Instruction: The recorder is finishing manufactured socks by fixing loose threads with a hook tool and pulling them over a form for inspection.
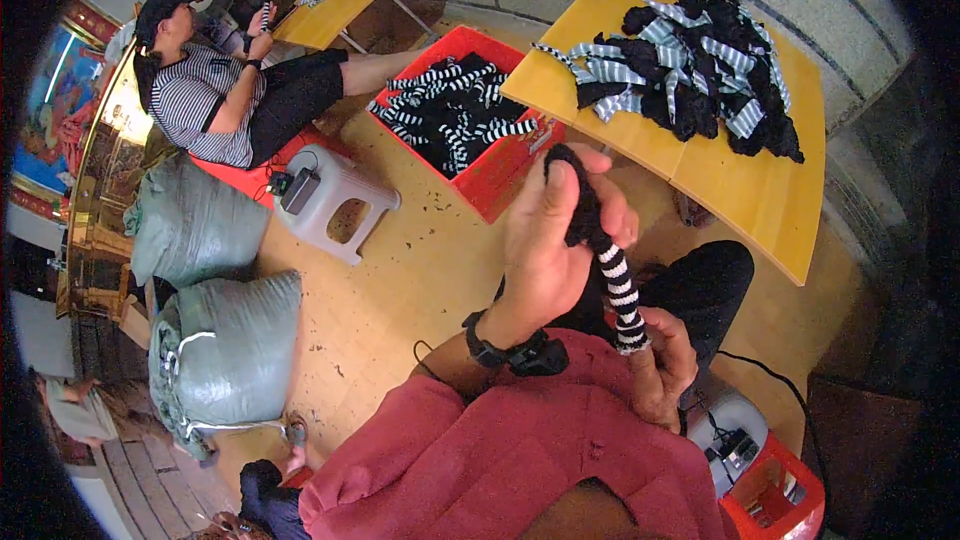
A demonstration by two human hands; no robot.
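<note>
My left hand is closed around the upper, black end of a knit piece, thumb on top and fingers behind. The piece is a narrow sock-like tube, black at one end and banded black and white below; its exact kind cannot be made out. At the lower striped end, my right hand pinches the pale edge. Its fingertips are partly hidden. The tube stretches slanting between both hands, in front of my dark trousers. A black band is on my left wrist.
A yellow table at the right bears a heap of black and grey-striped knit pieces. Beside it stands a red crate of striped tubes. Left are a seated person, a grey stool and stuffed sacks.
</note>
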